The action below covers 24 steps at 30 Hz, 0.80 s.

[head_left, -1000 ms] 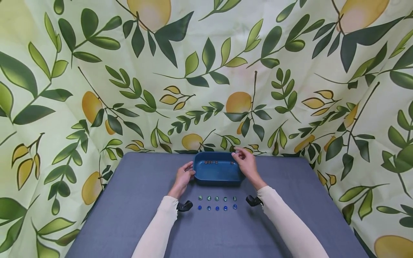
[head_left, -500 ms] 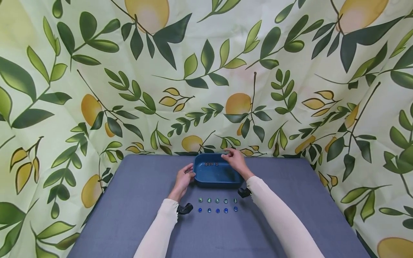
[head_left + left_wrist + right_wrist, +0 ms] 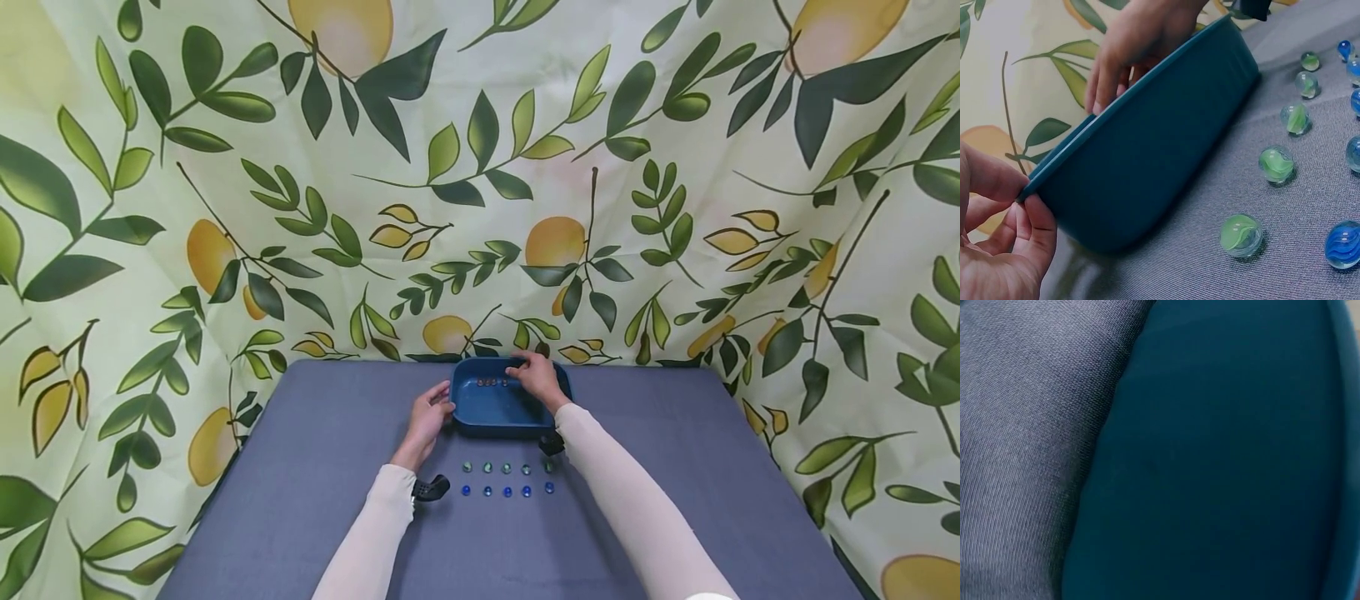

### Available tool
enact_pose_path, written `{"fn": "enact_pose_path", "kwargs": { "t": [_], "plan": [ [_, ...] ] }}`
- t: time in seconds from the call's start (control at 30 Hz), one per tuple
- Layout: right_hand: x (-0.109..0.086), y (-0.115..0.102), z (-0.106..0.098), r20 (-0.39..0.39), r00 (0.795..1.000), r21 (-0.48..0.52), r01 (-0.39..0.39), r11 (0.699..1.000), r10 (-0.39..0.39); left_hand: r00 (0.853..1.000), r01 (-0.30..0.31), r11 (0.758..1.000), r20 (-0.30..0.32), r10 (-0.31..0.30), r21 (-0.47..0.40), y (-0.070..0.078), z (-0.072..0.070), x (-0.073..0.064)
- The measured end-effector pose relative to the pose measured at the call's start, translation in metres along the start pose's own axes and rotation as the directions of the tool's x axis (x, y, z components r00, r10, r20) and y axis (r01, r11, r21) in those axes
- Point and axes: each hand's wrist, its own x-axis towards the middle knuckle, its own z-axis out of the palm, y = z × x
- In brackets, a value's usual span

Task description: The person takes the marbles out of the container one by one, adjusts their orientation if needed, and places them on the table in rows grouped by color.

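Note:
A deep blue rectangular tub stands at the back of the table. My left hand holds its left end; in the left wrist view the thumb and fingers of that hand pinch the rim. My right hand reaches over the tub, fingers bent down inside it behind the wall. Close to those fingertips, several small brown marbles sit in a row along the tub's far side. I cannot tell whether the right fingers hold a marble. Only the tub's outer side fills the right wrist view.
In front of the tub lies a row of green-swirled marbles, with a row of blue marbles nearer me. Black wrist cameras hang close to the marbles. A leaf-patterned cloth rises behind the grey table.
My right hand has moved left over the tub, toward the row of brown marbles. One brown marble seen apart at the right earlier is now out of sight. The left hand keeps its hold.

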Motion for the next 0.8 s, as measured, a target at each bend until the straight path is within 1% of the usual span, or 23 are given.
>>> {"fn": "enact_pose_path", "kwargs": {
  "t": [0.13, 0.23, 0.3, 0.37, 0.47, 0.57, 0.67, 0.8],
  "plan": [
    [0.0, -0.001, 0.003, -0.032, 1.0, -0.014, 0.0, 1.0, -0.001, 1.0, 0.006, 1.0, -0.004, -0.006, 0.01, -0.001, -0.001, -0.001],
    [0.0, 0.0, 0.006, -0.079, 0.996, -0.026, 0.027, 0.999, -0.029, 1.0, 0.008, 1.0, -0.002, -0.008, 0.007, 0.001, -0.001, -0.001],
    [0.0, 0.0, 0.008, -0.1, 0.994, -0.014, 0.052, 0.999, -0.053, 1.0, 0.001, 1.0, 0.0, -0.001, 0.006, 0.002, -0.001, -0.002],
    [0.0, 0.0, 0.01, -0.093, 0.993, -0.007, 0.077, 0.997, -0.078, 1.0, -0.007, 1.0, -0.002, 0.007, 0.008, 0.002, -0.001, -0.001],
    [-0.001, -0.001, 0.014, -0.053, 0.995, -0.004, 0.085, 0.996, -0.085, 1.0, -0.015, 1.0, -0.01, 0.015, 0.013, 0.002, -0.001, -0.001],
    [-0.002, -0.002, 0.016, -0.021, 0.998, -0.04, 0.062, 0.997, -0.063, 1.0, -0.01, 1.0, -0.012, 0.01, 0.016, 0.002, -0.001, -0.001],
    [-0.002, -0.003, 0.017, -0.019, 0.999, -0.073, 0.027, 0.997, -0.029, 1.0, 0.0, 1.0, -0.016, 0.0, 0.021, 0.001, 0.0, -0.002],
    [-0.002, -0.003, 0.02, -0.026, 1.0, -0.126, 0.011, 0.992, -0.014, 1.0, 0.007, 1.0, -0.022, -0.006, 0.025, 0.001, 0.001, -0.002]
  ]
}}
